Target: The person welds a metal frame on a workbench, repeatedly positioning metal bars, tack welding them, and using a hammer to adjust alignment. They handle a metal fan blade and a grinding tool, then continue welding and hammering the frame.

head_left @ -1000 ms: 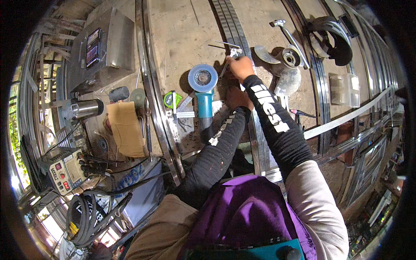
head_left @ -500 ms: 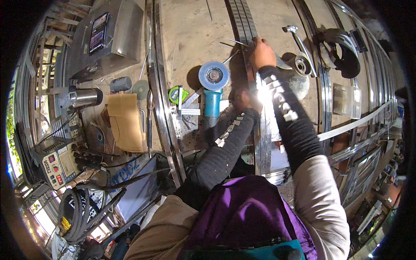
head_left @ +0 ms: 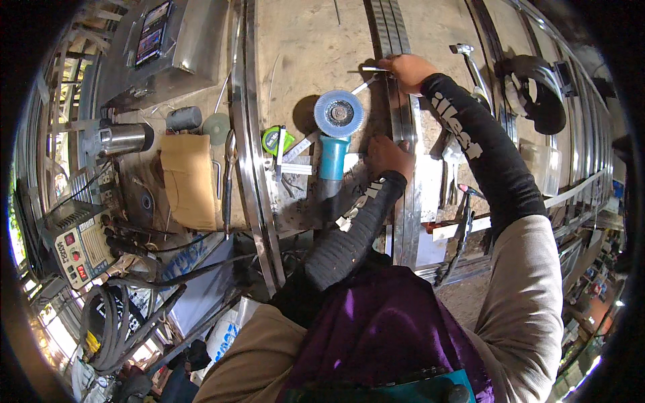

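Note:
My right hand rests on a long shiny steel channel that runs across the workbench, with its fingers pinched on a thin metal rod or scribe laid across the channel. My left hand presses flat on the same channel nearer to me. A blue angle grinder with a flap disc lies just left of my left hand. A green tape measure sits beside it with its blade pulled out toward the channel.
More steel bars lie along the bench. A brown paper bag, a steel flask, pliers, a hammer, a dark welding mask, a welding machine and coiled cables surround me.
The view has shifted so the bench sits lower in frame. My right hand reached farther along the channel; my left hand stayed pressing on it.

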### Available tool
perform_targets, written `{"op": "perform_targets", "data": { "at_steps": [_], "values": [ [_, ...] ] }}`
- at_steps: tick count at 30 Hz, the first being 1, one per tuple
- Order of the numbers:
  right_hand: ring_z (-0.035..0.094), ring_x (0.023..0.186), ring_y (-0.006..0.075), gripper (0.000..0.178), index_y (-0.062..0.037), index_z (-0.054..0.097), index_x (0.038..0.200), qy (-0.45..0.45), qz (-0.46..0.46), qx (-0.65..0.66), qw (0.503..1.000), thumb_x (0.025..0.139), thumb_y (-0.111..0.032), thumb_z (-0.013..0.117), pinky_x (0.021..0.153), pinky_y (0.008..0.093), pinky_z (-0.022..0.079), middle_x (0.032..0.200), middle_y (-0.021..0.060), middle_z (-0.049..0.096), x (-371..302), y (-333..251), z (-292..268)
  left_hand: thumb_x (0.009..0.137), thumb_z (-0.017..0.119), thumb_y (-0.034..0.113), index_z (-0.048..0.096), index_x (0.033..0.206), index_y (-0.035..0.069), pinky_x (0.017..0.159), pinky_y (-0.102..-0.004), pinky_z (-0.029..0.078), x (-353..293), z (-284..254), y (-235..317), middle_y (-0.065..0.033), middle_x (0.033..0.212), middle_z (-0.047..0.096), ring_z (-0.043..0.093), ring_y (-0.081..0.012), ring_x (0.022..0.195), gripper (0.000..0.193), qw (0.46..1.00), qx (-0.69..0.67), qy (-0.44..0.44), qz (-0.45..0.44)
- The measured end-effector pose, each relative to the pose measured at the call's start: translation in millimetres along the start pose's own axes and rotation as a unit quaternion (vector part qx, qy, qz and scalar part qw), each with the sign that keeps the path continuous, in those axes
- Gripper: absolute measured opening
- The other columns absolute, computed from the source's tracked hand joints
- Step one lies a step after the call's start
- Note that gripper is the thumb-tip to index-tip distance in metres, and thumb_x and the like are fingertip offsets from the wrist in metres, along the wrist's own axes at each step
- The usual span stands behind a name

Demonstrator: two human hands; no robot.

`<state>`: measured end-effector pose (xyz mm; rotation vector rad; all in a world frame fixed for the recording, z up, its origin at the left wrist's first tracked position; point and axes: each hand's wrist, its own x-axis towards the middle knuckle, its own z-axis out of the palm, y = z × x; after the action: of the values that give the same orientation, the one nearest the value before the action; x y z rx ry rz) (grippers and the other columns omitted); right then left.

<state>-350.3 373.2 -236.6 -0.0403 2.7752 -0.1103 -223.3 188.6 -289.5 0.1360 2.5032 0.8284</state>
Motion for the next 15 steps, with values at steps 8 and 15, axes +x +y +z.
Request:
{"op": "perform_targets", "data": {
  "at_steps": [8,15],
  "values": [
    [0.066,0.103,0.0417,0.055,-0.0064,0.066,0.122,0.009,-0.067,0.022,0.997,0.068,-0.011,0.078,0.088,0.0448,0.056,0.108,0.0212,0.070,6.5,3.4,-12.4,0.084,0.069,0.044,0.060,0.112,-0.006,0.093,-0.0530,0.050,3.7,-0.8,-1.6,-0.0275,0.117,0.062,0.062,-0.0432,0.109,0.058,1.000,0.013,0.020,0.015],
    [0.066,0.102,0.0420,0.051,-0.0050,0.068,0.118,0.015,-0.074,0.068,0.995,0.067,-0.008,0.076,0.087,0.0453,0.055,0.107,0.0219,0.070,2.7,9.8,-9.3,0.083,0.070,0.043,0.061,0.109,-0.006,0.092,-0.0526,0.050,3.8,1.2,-1.0,-0.0268,0.115,0.063,0.063,-0.0429,0.107,0.056,1.000,0.009,0.025,0.000]
  ]
}}
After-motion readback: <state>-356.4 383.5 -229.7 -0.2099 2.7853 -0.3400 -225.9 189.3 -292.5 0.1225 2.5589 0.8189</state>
